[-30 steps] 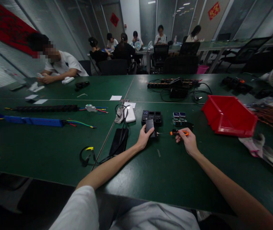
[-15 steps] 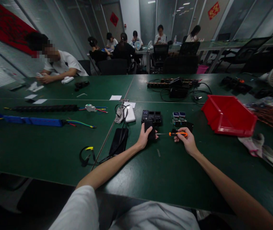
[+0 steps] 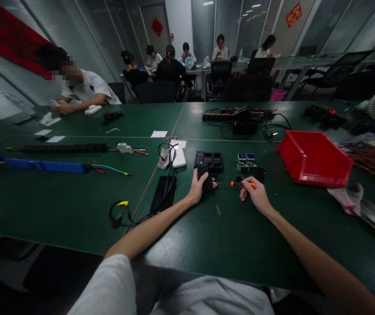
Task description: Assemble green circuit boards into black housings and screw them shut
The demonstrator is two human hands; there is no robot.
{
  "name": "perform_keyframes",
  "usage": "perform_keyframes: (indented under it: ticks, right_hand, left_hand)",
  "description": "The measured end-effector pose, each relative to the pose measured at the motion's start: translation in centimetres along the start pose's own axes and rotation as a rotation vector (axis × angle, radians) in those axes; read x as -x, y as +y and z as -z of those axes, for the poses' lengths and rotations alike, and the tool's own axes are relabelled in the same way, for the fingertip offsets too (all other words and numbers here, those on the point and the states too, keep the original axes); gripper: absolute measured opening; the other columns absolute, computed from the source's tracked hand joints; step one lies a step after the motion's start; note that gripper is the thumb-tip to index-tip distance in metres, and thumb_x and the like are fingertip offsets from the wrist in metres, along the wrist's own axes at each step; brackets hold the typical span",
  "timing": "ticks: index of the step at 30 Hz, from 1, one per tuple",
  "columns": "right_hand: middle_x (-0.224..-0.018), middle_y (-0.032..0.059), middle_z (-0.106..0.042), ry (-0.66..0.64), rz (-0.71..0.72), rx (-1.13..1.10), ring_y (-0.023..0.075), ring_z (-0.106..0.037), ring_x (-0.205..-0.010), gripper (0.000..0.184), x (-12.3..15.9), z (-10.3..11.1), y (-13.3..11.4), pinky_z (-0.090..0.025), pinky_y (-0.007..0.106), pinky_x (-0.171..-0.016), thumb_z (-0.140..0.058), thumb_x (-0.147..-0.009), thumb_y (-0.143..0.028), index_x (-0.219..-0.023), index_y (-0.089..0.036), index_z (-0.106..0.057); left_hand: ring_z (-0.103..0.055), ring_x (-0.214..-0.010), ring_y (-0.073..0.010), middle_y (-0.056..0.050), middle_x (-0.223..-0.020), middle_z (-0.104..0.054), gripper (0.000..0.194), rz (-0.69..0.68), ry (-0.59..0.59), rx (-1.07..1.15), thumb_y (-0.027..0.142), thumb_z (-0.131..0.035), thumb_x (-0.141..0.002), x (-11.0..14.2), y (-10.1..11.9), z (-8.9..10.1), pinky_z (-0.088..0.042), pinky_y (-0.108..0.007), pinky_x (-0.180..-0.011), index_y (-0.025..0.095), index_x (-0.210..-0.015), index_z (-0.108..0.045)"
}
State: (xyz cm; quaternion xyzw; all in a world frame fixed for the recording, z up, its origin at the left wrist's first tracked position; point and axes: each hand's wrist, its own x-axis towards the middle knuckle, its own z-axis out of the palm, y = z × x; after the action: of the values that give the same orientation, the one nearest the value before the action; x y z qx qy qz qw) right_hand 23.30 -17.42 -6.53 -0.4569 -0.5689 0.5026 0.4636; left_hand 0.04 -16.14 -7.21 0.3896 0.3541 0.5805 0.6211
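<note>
My left hand (image 3: 196, 189) is closed around a small black box (image 3: 203, 176), thumb across its face. In my right hand (image 3: 255, 192) is a screwdriver (image 3: 244, 184) with an orange and black handle, held level. Its thin shaft points left to the box's right side, by my left fingertips; whether the tip touches a screw is too small to tell. Just behind the box sit black modules with small screens (image 3: 209, 159). Green circuit boards (image 3: 245, 162) with small displays lie beyond my right hand, and a flat black piece (image 3: 260, 175) is partly behind that hand.
A red plastic bin (image 3: 315, 159) stands at the right, with a glove (image 3: 355, 201) before it. A black flat device (image 3: 163, 194) with cables and a white power bank (image 3: 178, 156) lie left. Wired strips (image 3: 46, 165) are farther left. Across the table sits a person (image 3: 85, 85).
The black box has tilted, its face turning darker. The screwdriver and my right fingers have shifted slightly left. Both hands keep their hold.
</note>
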Motion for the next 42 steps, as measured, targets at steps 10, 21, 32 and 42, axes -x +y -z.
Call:
perform_keyframes:
  ticks: [10, 21, 32, 42]
  right_hand:
    - [-0.077, 0.0012, -0.065, 0.003, 0.102, -0.063, 0.0152, -0.064, -0.062, 0.029, -0.12, 0.2, 0.21, -0.049, 0.028, -0.058, -0.062, -0.082, -0.035, -0.101, -0.021, -0.046]
    - [-0.067, -0.001, -0.063, 0.0, 0.067, -0.068, 0.0154, -0.062, -0.056, 0.022, 0.1, 0.03, -0.58, -0.048, 0.028, -0.055, -0.059, -0.084, -0.036, -0.094, -0.021, -0.047]
    - [-0.07, 0.0003, -0.065, -0.002, 0.076, -0.071, 0.0148, -0.062, -0.057, 0.024, 0.05, 0.02, -0.48, -0.047, 0.027, -0.055, -0.061, -0.082, -0.036, -0.094, -0.02, -0.047]
    - [-0.07, 0.0001, -0.064, 0.005, 0.085, -0.07, 0.0151, -0.062, -0.057, 0.023, 0.04, -0.02, -0.37, -0.048, 0.028, -0.055, -0.061, -0.083, -0.035, -0.094, -0.021, -0.046]
  left_hand:
    - [-0.065, -0.061, -0.0149, -0.001, -0.081, -0.062, 0.052, 0.01, 0.002, -0.008, 0.047, -0.059, -0.08, -0.05, -0.13, 0.12, -0.055, -0.035, -0.062, 0.023, -0.117, -0.032]
    - [-0.062, -0.056, -0.0142, 0.0, -0.077, -0.061, 0.045, -0.031, -0.029, -0.039, 0.045, -0.056, -0.082, 0.07, -0.32, 0.04, -0.052, -0.031, -0.055, 0.023, -0.114, -0.033]
    - [-0.062, -0.056, -0.0146, 0.0, -0.076, -0.061, 0.044, -0.033, -0.015, -0.042, 0.046, -0.056, -0.082, -0.04, -0.47, 0.18, -0.053, -0.031, -0.054, 0.023, -0.112, -0.033]
    - [-0.066, -0.063, -0.0162, -0.001, -0.084, -0.062, 0.051, 0.017, -0.041, 0.041, 0.045, -0.059, -0.08, 0.1, 0.26, 0.0, -0.055, -0.038, -0.063, 0.025, -0.116, -0.029]
